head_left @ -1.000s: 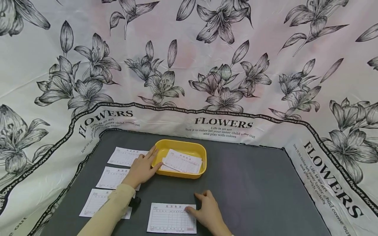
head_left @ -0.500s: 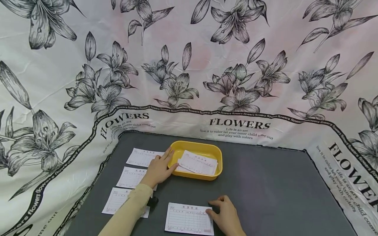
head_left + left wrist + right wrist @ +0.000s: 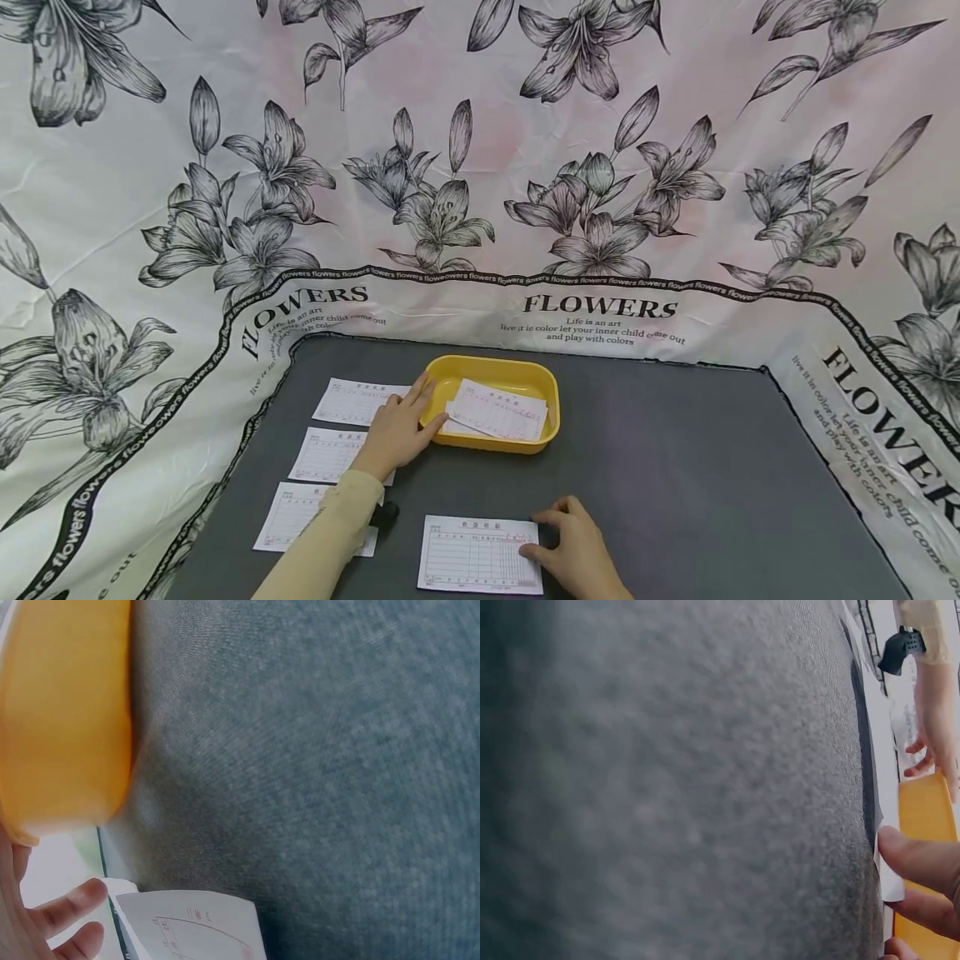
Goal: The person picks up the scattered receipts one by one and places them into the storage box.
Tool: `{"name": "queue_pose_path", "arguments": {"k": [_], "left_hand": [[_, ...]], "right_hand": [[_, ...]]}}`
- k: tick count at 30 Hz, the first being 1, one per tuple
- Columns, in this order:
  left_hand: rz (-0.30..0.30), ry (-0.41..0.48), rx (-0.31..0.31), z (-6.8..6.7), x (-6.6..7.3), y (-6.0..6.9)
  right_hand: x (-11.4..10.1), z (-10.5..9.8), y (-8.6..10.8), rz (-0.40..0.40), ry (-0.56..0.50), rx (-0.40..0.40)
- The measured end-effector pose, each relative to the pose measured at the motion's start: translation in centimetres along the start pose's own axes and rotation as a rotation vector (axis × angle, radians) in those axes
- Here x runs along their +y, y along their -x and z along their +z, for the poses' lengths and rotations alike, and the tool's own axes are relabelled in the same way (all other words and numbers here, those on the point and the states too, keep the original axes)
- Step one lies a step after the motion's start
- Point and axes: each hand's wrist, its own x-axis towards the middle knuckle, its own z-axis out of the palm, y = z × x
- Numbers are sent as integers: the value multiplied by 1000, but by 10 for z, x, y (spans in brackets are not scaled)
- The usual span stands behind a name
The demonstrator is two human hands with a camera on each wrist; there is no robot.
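1. The left hand is resting, fingers spread, on a yellow tray holding printed slips.
2. The right hand is touching a nearer form by its right edge; whether it is pinching, one cannot tell.
3. That form is lying on the grey counter.

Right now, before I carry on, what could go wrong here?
The left sleeve crosses over the nearest left slip, so drawing back low might drag it askew. The left hand touches the rim of the yellow tray; a nudge could shift the overlapping slips inside. The right hand touches the right edge of the front slip; a sharp pull might crease it.
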Motion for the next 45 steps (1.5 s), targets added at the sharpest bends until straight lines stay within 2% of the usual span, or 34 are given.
{"name": "queue_pose_path", "arguments": {"k": [8,13,19,25,33,37,45], "left_hand": [[5,1,5,-2,-6,2],[-6,3,-6,0,-3,1],[-1,20,6,3,-1,-1],[3,-7,7,2,-2,-1],[3,-11,4,0,-1,-1],[5,-9,-1,-1,-1,-2],[0,3,0,1,-2,-1]], "right_hand": [[3,5,5,-97,-34,65],[8,5,8,-141,-88,96],[12,1,5,-146,-70,100],[12,1,2,-140,-76,89],[9,-7,0,-98,-128,153],[9,-17,-5,-101,-172,213],[14,-41,-22,-178,-187,385]]}}
